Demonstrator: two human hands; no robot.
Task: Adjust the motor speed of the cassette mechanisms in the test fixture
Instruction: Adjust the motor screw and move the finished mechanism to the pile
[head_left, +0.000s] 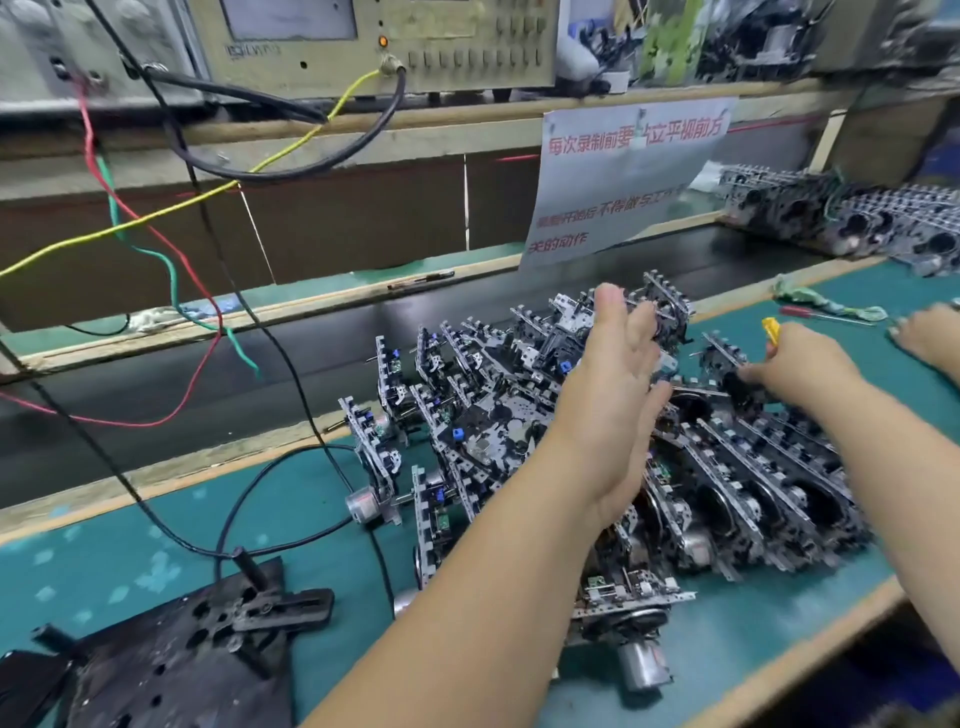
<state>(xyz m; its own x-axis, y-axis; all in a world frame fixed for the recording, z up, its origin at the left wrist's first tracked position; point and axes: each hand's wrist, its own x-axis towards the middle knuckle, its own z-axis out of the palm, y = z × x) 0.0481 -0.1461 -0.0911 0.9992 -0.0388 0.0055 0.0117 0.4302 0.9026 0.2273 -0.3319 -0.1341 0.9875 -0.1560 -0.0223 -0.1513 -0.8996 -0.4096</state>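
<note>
**A:** Where were the mechanisms (519, 415) when you checked?

**B:** Piled mid-bench on the green mat (156, 530), leaning on each other in rows. More stacked far right (852, 218). The fixture (176, 660) sat at bottom left with nothing loaded in it.

**A:** Hands?

**B:** My left hand (613, 384) was flat, fingers straight, pressed edge-on against the pile and holding nothing. My right hand (800, 364) was curled round a yellow-handled tool (770, 330), likely the screwdriver, with its fingers down among the units. I couldn't tell if it also had a unit.

**A:** How would a unit handle?

**B:** My read was stiff stamped metal frame, moderate weight, with the motor can (644, 662) making one end heavy. Edges looked sharp and toothed, so they'd snag neighbours. Small boards and thin levers looked fragile.

**A:** Grip point?

**B:** I'd have taken it by the frame's two long edges, clear of the boards and flywheels, and lifted straight up to unhook it from the pile.

**A:** Anything else?

**B:** Another person's hand (930, 338) rested on the mat far right. Loose wires (171, 270) hung over the belt (311, 364).
</note>
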